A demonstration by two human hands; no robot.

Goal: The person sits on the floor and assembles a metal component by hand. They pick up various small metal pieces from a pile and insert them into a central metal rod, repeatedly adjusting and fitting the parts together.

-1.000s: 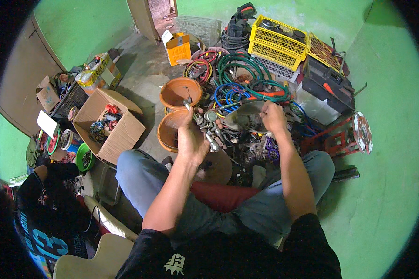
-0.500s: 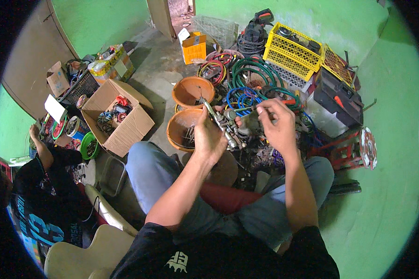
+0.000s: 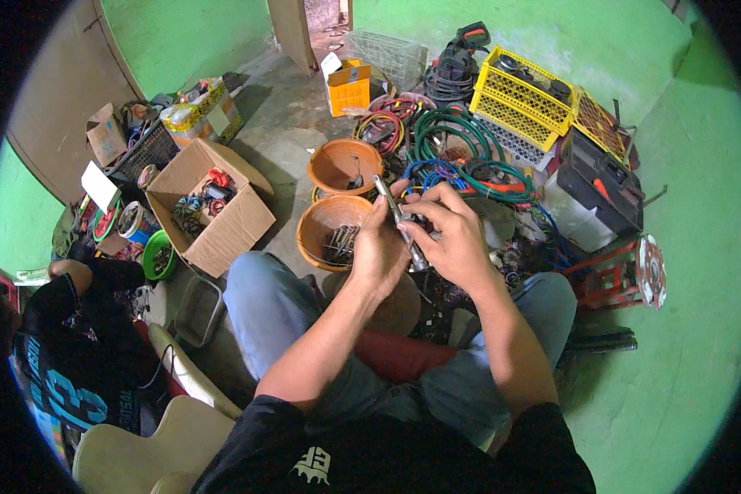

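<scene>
My left hand (image 3: 377, 257) is closed around a long, shiny metal tool like a socket wrench handle (image 3: 384, 193), held at a slant above my lap. My right hand (image 3: 453, 239) has come in beside it, its fingertips bent and pressed on small metal pieces lying against the left palm. The right fingers hide most of those pieces, so I cannot name them. Just left of and beyond my hands, the nearer orange bowl (image 3: 306, 235) holds several metal bolts or sockets (image 3: 342, 240). A farther orange bowl (image 3: 319, 165) has a few dark pieces in it.
Coiled green hose (image 3: 424, 136), yellow crates (image 3: 519, 90) and a black toolbox (image 3: 605, 193) lie to the right. An open cardboard box (image 3: 230, 239) of cables stands left. Another person (image 3: 82, 346) in black sits at the left, near a green basin (image 3: 158, 262).
My right hand has moved left and in, from apart to touching the pieces in my left hand. The metal cluster is now largely covered. The other person's raised arm has lowered.
</scene>
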